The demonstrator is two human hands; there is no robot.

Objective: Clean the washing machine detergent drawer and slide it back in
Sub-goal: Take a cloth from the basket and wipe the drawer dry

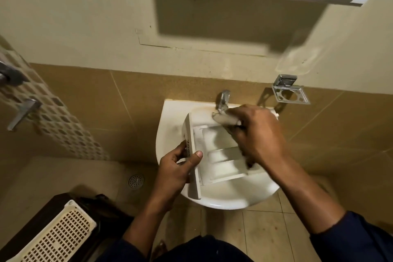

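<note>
Two hands on the drawer, scrub step at the sink

Both hands are busy. Your left hand (176, 168) clamps the front panel (192, 155) of the detergent drawer (221, 155), thumb on the inner face and fingers curled round the outer one. Your right hand (259, 132) is closed round a pale object (225, 120) at the drawer's far end. It is motion-blurred, so brush, cloth or insert, cannot tell.

The drawer lies across the sink (170, 110) with its compartments facing up. The panel end is nearest you on the left, and the far end is just beside the tap (223, 98). No water stream is visible.

Judged stage: cleaning is underway and the slide-back is not yet due. No washing machine is in view.

To do this step well:
- grip the panel end firmly so the drawer does not twist under scrubbing pressure
- tilt the far end down into the basin so rinse water drains into the sink, not onto the floor tiles
- work each compartment corner and the dividers, where residue likely sits
- mind the tap when you move the far end, it is very close

Risk: wet plastic is slippery, and a one-handed hold on the panel may slip
</note>
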